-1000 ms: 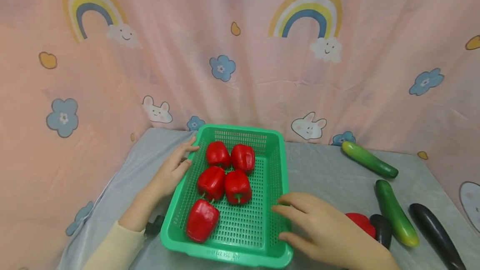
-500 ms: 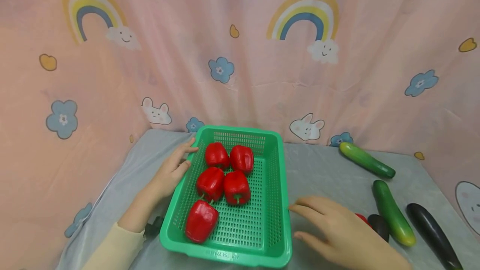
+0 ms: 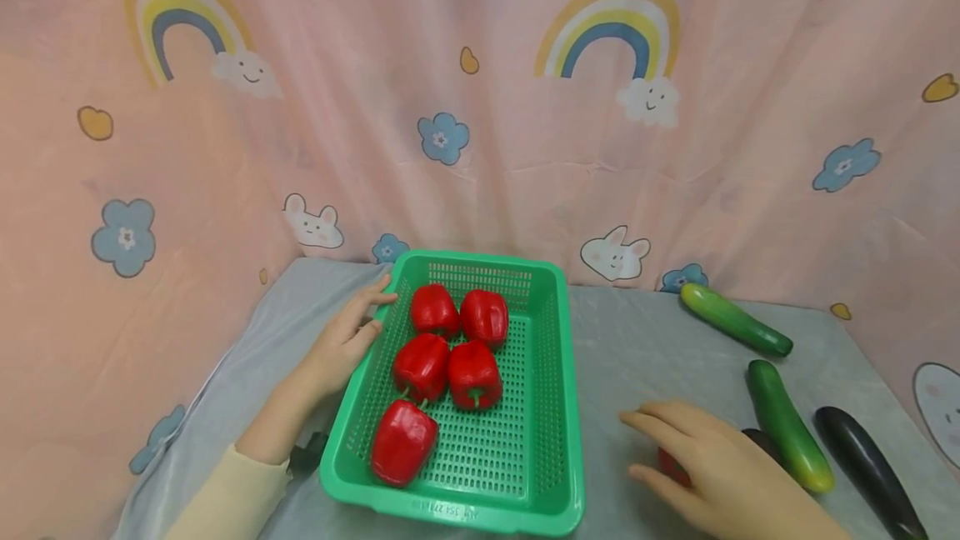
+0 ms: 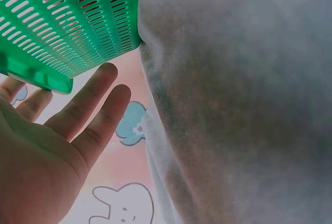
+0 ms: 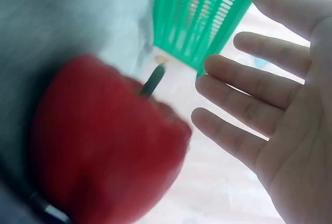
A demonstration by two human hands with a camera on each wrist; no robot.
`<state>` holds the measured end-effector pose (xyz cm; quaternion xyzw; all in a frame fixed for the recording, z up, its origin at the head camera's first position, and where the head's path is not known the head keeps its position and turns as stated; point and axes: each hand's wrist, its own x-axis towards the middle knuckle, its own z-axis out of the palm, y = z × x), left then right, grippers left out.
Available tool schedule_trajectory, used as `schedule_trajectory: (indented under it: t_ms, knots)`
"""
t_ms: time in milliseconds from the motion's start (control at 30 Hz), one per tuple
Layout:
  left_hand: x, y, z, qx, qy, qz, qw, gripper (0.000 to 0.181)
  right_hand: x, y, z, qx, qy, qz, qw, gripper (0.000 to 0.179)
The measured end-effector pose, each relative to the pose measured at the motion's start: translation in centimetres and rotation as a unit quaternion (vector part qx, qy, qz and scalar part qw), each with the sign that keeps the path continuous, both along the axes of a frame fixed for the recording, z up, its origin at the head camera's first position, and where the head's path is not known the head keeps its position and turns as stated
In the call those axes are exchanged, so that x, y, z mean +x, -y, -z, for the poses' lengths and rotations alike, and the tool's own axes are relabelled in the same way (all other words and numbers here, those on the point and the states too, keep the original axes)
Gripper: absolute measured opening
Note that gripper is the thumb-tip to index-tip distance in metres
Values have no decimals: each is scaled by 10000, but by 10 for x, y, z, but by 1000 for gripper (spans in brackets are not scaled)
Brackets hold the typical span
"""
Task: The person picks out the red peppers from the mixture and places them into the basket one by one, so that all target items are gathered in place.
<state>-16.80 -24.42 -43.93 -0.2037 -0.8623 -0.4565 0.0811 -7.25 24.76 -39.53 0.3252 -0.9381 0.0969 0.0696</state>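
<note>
A green plastic basket (image 3: 450,511) holds several red bell peppers (image 3: 405,442), mostly along its left side. My left hand (image 3: 341,348) rests at the basket's left rim with fingers extended; in the left wrist view its fingertips (image 4: 106,71) are at the rim. To the right of the basket, my right hand (image 3: 712,461) hovers over another red bell pepper (image 3: 673,467), which it mostly hides in the head view. From the right wrist that bell pepper (image 5: 109,146) shows its green stem, with the spread fingers apart from it and holding nothing.
Two green cucumbers (image 3: 735,319) with yellowish ends and a dark eggplant (image 3: 870,469) lie on the grey cloth (image 3: 622,340) at the right. A second dark vegetable (image 3: 762,442) is partly hidden behind my right hand. A pink patterned curtain (image 3: 510,190) hangs behind.
My right hand has moved right, away from the basket's right rim, to over the loose bell pepper. My left hand, the basket and the peppers in it have stayed put.
</note>
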Motion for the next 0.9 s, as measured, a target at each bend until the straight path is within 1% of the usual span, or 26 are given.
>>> schedule_trajectory:
  t_ms: [133, 267, 333, 400, 500, 600, 700, 767, 900]
  knots:
    - [-1, 0, 0, 16, 36, -12, 10000, 44, 2, -9, 2, 235, 580, 560, 9965, 53]
    - [0, 1, 1, 56, 45, -20, 10000, 44, 4, -19, 7, 195, 639, 772, 9948, 55]
    - [0, 1, 0, 69, 52, -27, 10000, 44, 5, -24, 10, 157, 472, 763, 9958, 55]
    - [0, 1, 0, 70, 65, -30, 9999, 44, 6, -29, 12, 140, 492, 851, 9951, 55]
    - [0, 1, 0, 46, 67, -36, 10000, 45, 8, -35, 13, 147, 692, 1079, 9916, 59]
    - [0, 0, 0, 24, 46, -34, 10000, 45, 7, -41, 13, 212, 1097, 1387, 9840, 65]
    - [0, 0, 0, 42, 55, -32, 10000, 45, 6, -46, 13, 288, 1258, 1531, 9797, 67]
    - [-1, 0, -1, 60, 61, -31, 10000, 44, 7, -49, 13, 302, 1268, 1559, 9791, 67]
    - [-1, 0, 0, 76, 79, -25, 9999, 44, 9, -55, 14, 252, 1106, 1569, 9811, 64]
